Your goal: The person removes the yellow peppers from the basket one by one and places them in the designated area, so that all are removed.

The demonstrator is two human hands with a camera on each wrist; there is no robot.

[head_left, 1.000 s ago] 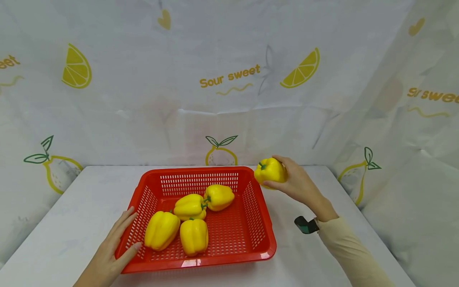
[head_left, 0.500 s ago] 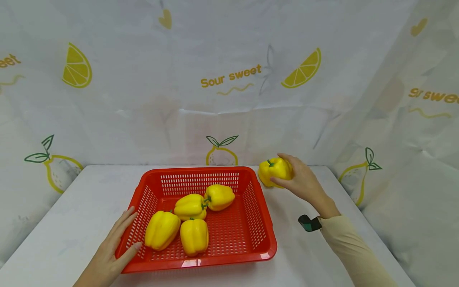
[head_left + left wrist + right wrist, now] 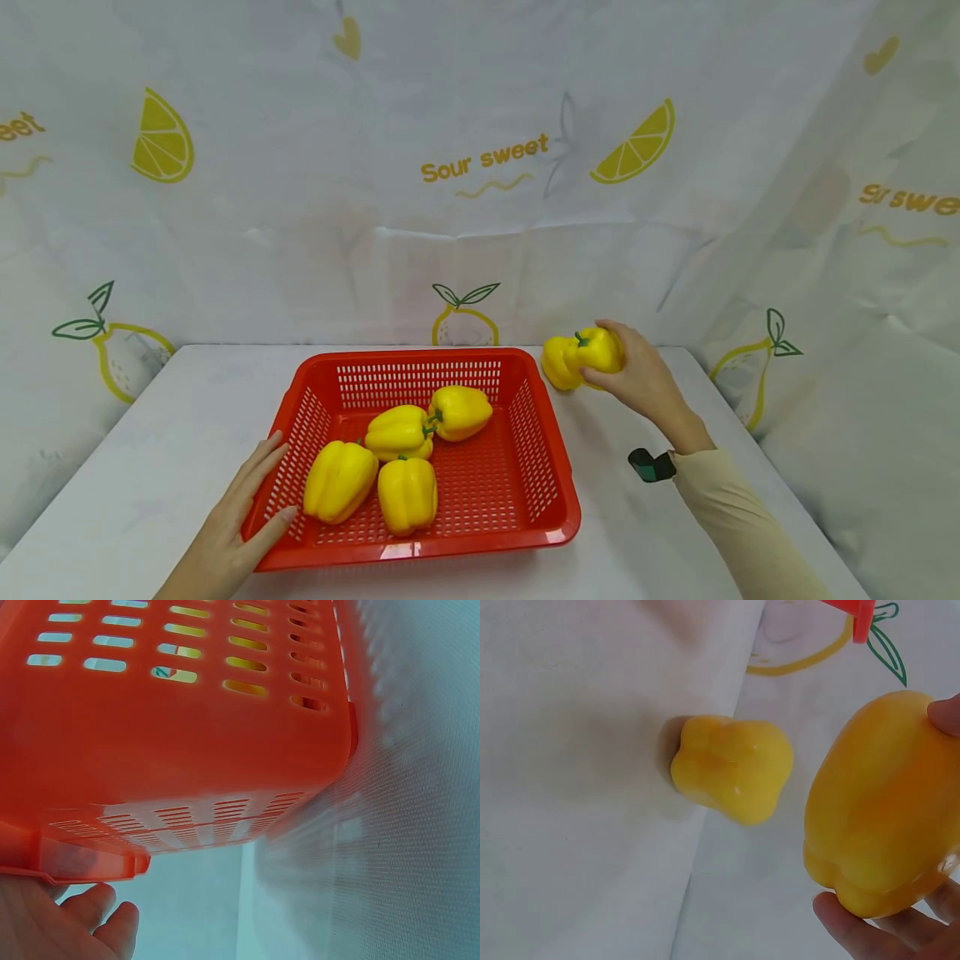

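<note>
My right hand (image 3: 647, 379) grips a yellow bell pepper (image 3: 602, 350) with a green stem, above the table to the right of the basket. Behind it and a little left, another yellow bell pepper (image 3: 557, 364) stands on the table; the right wrist view shows this second pepper (image 3: 731, 766) apart from the held pepper (image 3: 889, 806). Several more yellow bell peppers (image 3: 340, 482) lie in a red perforated plastic basket (image 3: 555, 450). My left hand (image 3: 228, 521) rests at the basket's left rim, fingers spread and fairly straight; in the left wrist view fingertips (image 3: 116, 926) show beside the rim.
The white table (image 3: 135, 467) extends on both sides of the basket. A white backdrop (image 3: 300, 167) printed with lemons rises at the back edge and sides. A small dark strap piece (image 3: 651, 466) sticks out at my right wrist.
My right hand has moved to the right with its pepper, away from the basket's rim. The pepper standing behind it has come into view. The left hand and basket stay put.
</note>
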